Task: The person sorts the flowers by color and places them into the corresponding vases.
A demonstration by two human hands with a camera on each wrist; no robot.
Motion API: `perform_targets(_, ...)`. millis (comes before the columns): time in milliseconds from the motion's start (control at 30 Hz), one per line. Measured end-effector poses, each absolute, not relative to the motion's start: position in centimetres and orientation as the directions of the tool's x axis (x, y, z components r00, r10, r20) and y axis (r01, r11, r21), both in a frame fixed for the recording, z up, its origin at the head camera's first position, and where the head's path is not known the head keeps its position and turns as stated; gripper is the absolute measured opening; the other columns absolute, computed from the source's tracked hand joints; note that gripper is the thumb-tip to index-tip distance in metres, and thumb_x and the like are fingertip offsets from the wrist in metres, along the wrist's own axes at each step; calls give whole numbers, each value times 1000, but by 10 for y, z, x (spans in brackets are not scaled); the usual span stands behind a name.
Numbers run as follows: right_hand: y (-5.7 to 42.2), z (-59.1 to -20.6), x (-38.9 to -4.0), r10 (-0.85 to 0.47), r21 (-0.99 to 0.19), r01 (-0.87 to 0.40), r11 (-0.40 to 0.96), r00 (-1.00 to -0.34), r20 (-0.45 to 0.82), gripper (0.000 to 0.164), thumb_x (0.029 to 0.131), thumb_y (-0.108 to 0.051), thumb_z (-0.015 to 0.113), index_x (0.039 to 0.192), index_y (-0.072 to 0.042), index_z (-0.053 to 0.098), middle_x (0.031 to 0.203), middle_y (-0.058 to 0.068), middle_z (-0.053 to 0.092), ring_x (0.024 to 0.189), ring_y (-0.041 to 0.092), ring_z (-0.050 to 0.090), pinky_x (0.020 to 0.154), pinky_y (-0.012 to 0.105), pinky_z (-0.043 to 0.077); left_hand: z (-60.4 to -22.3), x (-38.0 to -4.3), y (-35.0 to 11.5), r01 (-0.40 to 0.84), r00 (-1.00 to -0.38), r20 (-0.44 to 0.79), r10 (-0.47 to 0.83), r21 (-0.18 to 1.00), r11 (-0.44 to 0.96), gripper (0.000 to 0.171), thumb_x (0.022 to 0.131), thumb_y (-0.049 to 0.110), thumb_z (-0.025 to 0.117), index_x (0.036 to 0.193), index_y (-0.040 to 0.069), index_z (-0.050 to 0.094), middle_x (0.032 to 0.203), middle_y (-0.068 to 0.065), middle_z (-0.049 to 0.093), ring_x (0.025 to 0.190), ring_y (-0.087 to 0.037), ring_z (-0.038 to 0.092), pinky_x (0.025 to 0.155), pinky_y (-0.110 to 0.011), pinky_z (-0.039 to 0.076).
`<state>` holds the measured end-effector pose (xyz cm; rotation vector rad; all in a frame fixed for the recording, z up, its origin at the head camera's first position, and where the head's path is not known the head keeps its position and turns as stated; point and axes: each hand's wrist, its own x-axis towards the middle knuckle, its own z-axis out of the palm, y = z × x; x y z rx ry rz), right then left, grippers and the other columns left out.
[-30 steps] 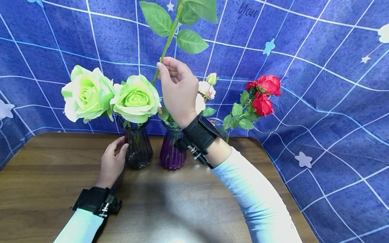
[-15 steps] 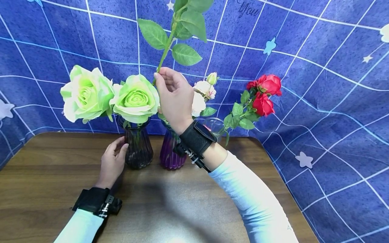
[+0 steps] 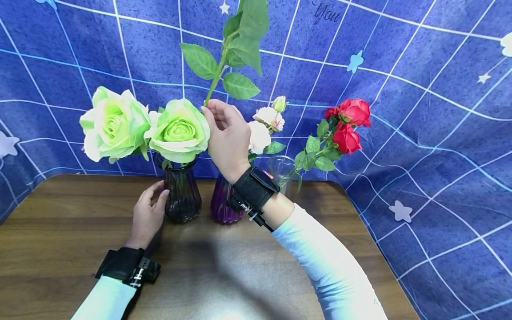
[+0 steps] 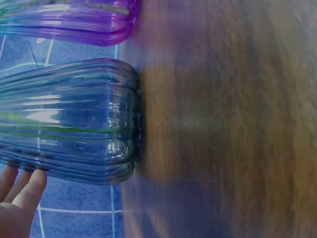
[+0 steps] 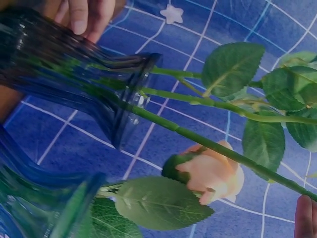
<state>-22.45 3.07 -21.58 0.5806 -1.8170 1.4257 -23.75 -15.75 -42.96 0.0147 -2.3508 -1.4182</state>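
Note:
My right hand point(image 3: 229, 138) pinches the green stem point(image 3: 216, 80) of a leafy artificial flower between thumb and fingers. Its top runs out of the head view. In the right wrist view the same stem point(image 5: 208, 141) slants down through the mouth of a dark ribbed glass vase point(image 5: 99, 74), beside two other stems. Two large pale green roses point(image 3: 180, 129) lean over that vase point(image 3: 182, 198) in the head view. With fingers loosely bent, my left hand point(image 3: 148, 218) rests its fingertips point(image 4: 37, 178) at the vase's side.
Right of the dark vase stands a purple ribbed vase point(image 3: 225, 206) with cream flowers point(image 3: 260, 138), partly behind my right hand. Farther right, a clear glass vase point(image 3: 282, 166) holds red roses point(image 3: 348, 138). A blue grid-patterned cloth point(image 3: 420, 133) hangs behind the wooden table point(image 3: 240, 266).
My right hand has come down and slightly left, lowering the stem with its leaves. More of the cream flowers and clear vase now shows. The left hand has stayed in place.

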Motion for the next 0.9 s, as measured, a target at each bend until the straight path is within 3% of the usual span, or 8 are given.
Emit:
perform_targets(367, 28, -235, -225, 62, -620, -723, 303, -635, 770, 21, 90, -6, 59, 107, 6, 63, 98, 17, 65, 91, 22, 65, 80, 10, 51, -429, -237, -157, 176, -929, 303, -213, 867, 466, 51, 98, 40, 42, 136, 7, 46, 134, -18, 49, 123, -33, 48, 97, -52, 45)
perform_targets(900, 19, -262, -229, 79, -627, -681, 378, -651, 755, 20, 86, -4, 63, 105, 2, 66, 94, 13, 66, 86, 19, 65, 76, 9, 51, -431, -238, -158, 147, -938, 273, -213, 870, 472, 55, 98, 44, 39, 138, 8, 43, 136, -19, 47, 125, -34, 47, 98, -53, 44)
